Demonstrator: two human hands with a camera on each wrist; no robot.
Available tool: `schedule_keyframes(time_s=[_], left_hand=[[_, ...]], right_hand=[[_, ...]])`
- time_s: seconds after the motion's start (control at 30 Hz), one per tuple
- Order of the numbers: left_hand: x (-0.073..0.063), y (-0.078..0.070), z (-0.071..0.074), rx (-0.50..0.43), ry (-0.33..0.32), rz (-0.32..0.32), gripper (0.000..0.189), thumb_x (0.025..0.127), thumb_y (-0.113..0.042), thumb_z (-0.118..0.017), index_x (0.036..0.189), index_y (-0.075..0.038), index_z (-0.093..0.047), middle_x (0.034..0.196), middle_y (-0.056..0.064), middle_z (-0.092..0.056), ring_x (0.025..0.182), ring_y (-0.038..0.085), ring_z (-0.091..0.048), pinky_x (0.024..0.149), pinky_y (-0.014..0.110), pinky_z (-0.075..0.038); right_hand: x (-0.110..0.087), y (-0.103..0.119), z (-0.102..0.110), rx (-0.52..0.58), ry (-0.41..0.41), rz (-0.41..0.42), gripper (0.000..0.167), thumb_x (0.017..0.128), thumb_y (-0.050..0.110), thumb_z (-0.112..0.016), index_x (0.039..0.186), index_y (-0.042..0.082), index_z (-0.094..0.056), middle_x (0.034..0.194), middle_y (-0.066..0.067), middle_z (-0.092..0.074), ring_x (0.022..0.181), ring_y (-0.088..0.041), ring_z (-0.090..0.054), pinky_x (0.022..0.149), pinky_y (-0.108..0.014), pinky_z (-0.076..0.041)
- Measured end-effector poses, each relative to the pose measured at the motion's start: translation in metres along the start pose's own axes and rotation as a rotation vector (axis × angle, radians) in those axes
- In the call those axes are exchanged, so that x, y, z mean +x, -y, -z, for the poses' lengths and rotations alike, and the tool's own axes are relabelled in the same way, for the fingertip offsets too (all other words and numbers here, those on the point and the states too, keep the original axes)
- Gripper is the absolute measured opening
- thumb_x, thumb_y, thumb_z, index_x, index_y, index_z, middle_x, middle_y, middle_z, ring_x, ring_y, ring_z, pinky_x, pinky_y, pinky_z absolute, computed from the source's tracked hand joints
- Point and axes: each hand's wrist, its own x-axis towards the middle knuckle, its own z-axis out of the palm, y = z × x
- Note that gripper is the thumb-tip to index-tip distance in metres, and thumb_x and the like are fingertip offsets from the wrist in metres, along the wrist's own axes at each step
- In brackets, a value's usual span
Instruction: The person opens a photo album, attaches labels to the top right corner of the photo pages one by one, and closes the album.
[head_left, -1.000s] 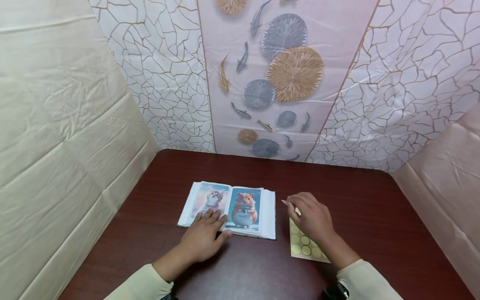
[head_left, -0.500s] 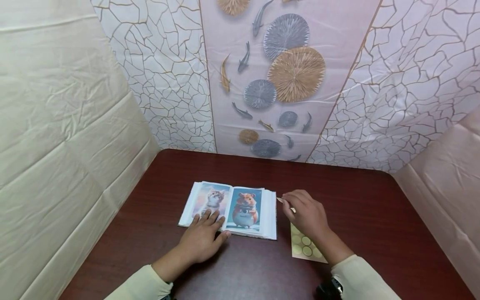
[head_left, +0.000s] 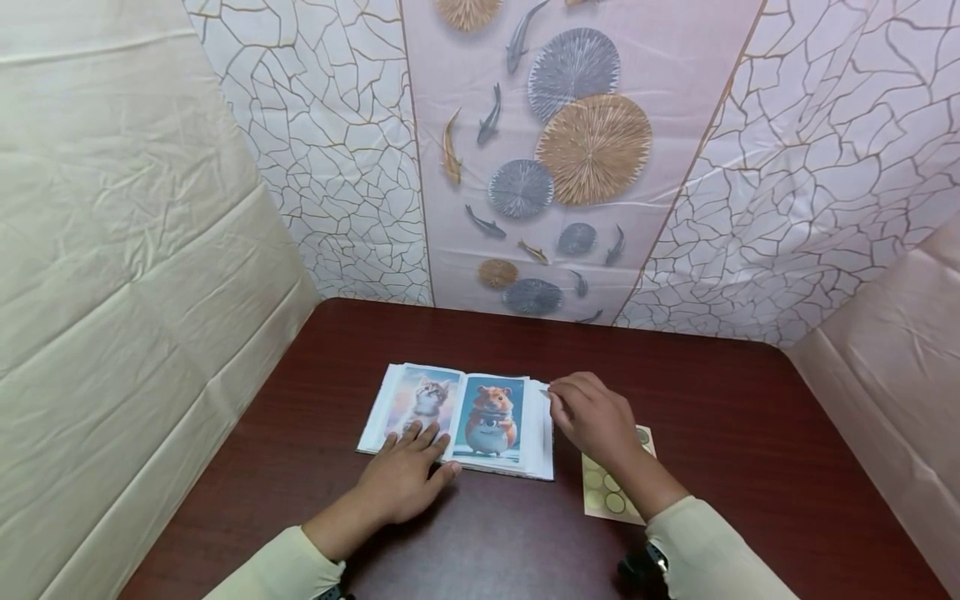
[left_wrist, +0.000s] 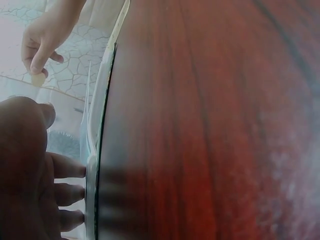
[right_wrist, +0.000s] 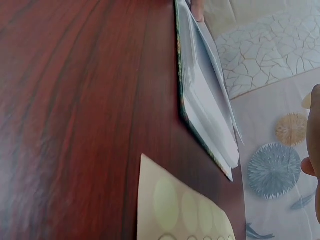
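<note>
An open book [head_left: 537,442] shows a kitten picture [head_left: 426,398] on its left page and a hamster picture [head_left: 491,417] on the right. Flat across the lower part of the kitten page rests my left hand [head_left: 401,479], fingers spread and thumb at the book's near edge. My right hand [head_left: 597,421] is at the book's upper right edge, over the table. Between its thumb and fingertips it pinches a small pale round sticker [left_wrist: 38,80]. Right of the book lies a sheet of round gold stickers [head_left: 597,498], partly covered by my right forearm.
The dark red-brown table [head_left: 480,542] reaches back to a patterned cloth wall [head_left: 360,208]. Plain beige cloth [head_left: 150,333] hangs at the left side. In the right wrist view some book pages [right_wrist: 210,100] stand slightly raised off the rest.
My right hand has moved left with the pinched sticker, from above the sticker sheet to the book's right edge. More of the sheet shows now. My left hand stays on the page.
</note>
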Motion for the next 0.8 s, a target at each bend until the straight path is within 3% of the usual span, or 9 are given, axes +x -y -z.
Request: schedule_keyframes(time_s=[0.33, 0.8], left_hand=[[0.000, 0.001, 0.004, -0.005, 0.033, 0.000, 0.070, 0.106, -0.061, -0.034, 0.153, -0.011, -0.050, 0.160, 0.012, -0.039, 0.150, 0.039, -0.027, 0.116, 0.065, -0.024], [0.000, 0.000, 0.006, -0.016, 0.067, 0.013, 0.069, 0.107, -0.060, -0.035, 0.154, -0.012, -0.048, 0.162, 0.012, -0.036, 0.151, 0.038, -0.025, 0.117, 0.064, -0.022]], right_hand=[[0.015, 0.011, -0.013, -0.020, 0.036, 0.026, 0.024, 0.095, 0.022, -0.058, 0.098, 0.012, -0.079, 0.100, 0.002, -0.075, 0.098, -0.020, -0.067, 0.044, -0.032, -0.049], [0.027, 0.021, -0.024, -0.029, 0.036, 0.061, 0.015, 0.092, 0.019, -0.068, 0.099, 0.012, -0.079, 0.099, 0.001, -0.075, 0.097, -0.019, -0.068, 0.046, -0.031, -0.050]])
